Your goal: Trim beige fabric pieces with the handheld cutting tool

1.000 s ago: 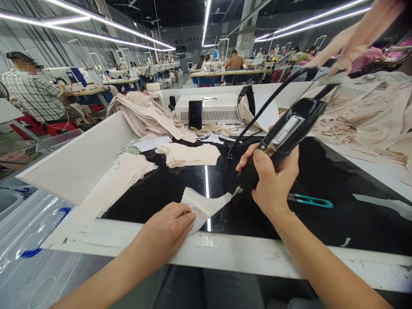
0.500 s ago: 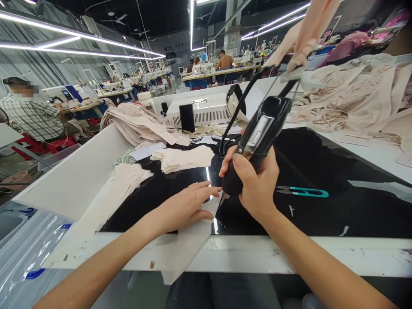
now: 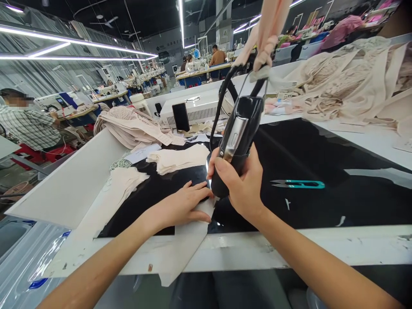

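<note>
The beige fabric piece (image 3: 185, 240) lay at the front edge of the counter (image 3: 322, 163), with its lower end hanging over. The left hand (image 3: 182, 208) pressed flat on it, fingers extended. The right hand (image 3: 241, 189) was clenched around the black cutting tool (image 3: 236, 137), which stood near-upright beside the fabric. Teal snips (image 3: 298, 184) lay further right.

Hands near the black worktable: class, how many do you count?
3. The left hand presses a pale fabric piece; the right hand grips the black handheld tool; another person's hand is at top centre. Distant workers' hands are too small to count.
</note>
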`<state>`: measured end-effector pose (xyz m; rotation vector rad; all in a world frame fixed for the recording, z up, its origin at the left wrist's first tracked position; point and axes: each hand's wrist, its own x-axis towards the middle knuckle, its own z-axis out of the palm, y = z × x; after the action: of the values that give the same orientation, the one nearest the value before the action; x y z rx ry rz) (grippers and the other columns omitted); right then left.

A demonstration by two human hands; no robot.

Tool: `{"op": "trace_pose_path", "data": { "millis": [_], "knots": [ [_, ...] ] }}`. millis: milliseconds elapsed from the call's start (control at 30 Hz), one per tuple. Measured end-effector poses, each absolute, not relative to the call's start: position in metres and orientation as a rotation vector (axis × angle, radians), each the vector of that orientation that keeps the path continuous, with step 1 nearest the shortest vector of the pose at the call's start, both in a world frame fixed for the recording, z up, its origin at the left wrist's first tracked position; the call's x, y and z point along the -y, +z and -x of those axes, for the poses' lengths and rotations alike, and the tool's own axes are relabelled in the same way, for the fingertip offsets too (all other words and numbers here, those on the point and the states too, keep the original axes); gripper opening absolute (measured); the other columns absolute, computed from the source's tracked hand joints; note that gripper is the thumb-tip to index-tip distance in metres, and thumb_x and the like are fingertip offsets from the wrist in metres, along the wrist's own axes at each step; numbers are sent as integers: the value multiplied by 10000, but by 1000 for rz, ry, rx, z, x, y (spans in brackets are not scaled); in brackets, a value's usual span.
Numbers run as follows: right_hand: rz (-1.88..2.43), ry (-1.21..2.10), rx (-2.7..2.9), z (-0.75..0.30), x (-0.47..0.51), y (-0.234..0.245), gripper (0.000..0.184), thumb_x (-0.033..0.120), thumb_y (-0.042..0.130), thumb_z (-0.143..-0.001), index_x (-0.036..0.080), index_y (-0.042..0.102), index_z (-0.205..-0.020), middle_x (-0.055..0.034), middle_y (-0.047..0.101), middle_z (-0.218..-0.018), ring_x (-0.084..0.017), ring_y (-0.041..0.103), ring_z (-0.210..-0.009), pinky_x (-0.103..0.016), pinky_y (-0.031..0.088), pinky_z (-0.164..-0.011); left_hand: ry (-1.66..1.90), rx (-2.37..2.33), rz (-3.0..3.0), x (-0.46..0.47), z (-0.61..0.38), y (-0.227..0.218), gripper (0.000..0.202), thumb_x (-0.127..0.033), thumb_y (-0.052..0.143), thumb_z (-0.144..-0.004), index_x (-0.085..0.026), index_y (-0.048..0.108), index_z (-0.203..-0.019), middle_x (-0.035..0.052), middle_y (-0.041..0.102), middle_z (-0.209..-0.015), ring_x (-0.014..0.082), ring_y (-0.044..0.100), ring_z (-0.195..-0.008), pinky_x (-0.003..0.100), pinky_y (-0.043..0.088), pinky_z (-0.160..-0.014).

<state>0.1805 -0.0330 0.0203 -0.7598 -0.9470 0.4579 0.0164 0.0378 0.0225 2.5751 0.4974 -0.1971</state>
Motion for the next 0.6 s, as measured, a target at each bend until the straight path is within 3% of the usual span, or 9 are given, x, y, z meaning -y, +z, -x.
{"op": "trace_pose_path", "data": {
  "millis": [67, 200, 367, 600],
  "knots": [
    [777, 452, 957, -180, 34, 19, 334, 461, 864, -915, 312, 591, -1038, 31, 667, -861, -170, 615, -688, -348, 578, -607, -203, -503, -2581, -37, -17, 24, 559, -356, 868, -1030, -284, 607, -1520, 105, 579, -1725, 339, 355, -1736, 710, 183, -1436],
    [807, 441, 971, -181, 34, 19, 300, 423, 839, -912, 308, 590, -1034, 30, 655, -858, -171, 603, -701, -348, 581, -624, -192, -488, -2595, -38, -18, 24, 551, -348, 861, -1033, -303, 609, -1521, 96, 554, -1747, 317, 392, -1719, 680, 176, -1446],
    [794, 460, 948, -179, 36, 19, 291, 417, 844, -912, 306, 594, -1012, 40, 630, -841, -165, 577, -695, -352, 594, -656, -185, -457, -2610, -39, -17, 22, 589, -333, 865, -1029, -305, 589, -1549, 97, 550, -1752, 318, 357, -1736, 710, 168, -1432],
    [786, 457, 968, -172, 42, 13, 319, 481, 854, -926, 321, 623, -1078, 17, 663, -920, -186, 645, -766, -375, 636, -706, -45, -429, -2607, -39, -15, 18, 697, -276, 920, -970, -310, 592, -1584, 126, 472, -1806, 352, 431, -1695, 698, 348, -1382]
  ]
}}
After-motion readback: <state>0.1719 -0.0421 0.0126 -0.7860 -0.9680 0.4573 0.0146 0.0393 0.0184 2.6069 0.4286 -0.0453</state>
